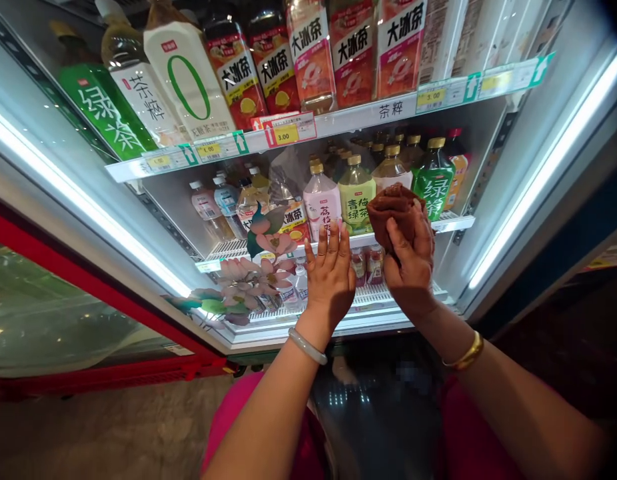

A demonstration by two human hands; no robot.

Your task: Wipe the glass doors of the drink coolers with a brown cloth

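My right hand is closed around a crumpled brown cloth, raised in front of the right half of a lit drinks cooler. The cloth hides part of the bottles behind it. My left hand is held up to the left of it, palm forward with the fingers stretched out, holding nothing. Behind its fingertips stands a pink-labelled bottle, and beside that a light green-labelled tea bottle. Whether my left hand touches a glass pane I cannot tell. Pink flowers with green leaves show at the lower left of the cooler front.
Large tea bottles fill the upper shelf, whose front strip carries price tags. Several smaller bottles stand on the lower shelves. Bright light strips run down both sides. A red-framed cooler adjoins at the left, above brown floor.
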